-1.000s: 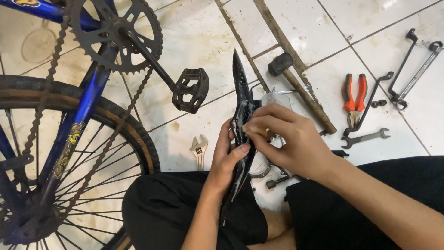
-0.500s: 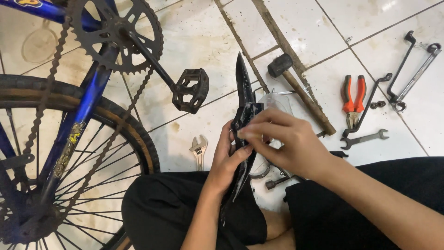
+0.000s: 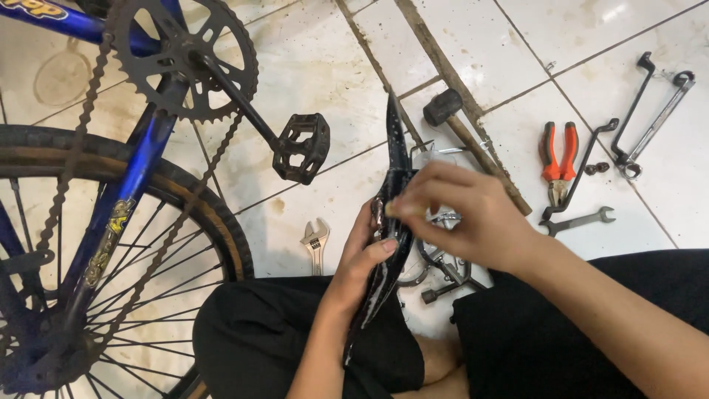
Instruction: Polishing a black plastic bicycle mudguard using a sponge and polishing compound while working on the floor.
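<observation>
- Over my lap, above the tiled floor (image 3: pixel 317 66), I hold a black bicycle saddle (image 3: pixel 394 185) upright on edge.
- My left hand (image 3: pixel 362 258) is wrapped around its lower half, thumb pressed on the side.
- My right hand (image 3: pixel 458 214) pinches at the saddle's middle, fingertips closed on its edge.
- Just left, a small adjustable wrench (image 3: pixel 316 244) lies beside the bike's pedal (image 3: pixel 301 148).
- Orange pliers (image 3: pixel 557 159) lie well apart to the right.
</observation>
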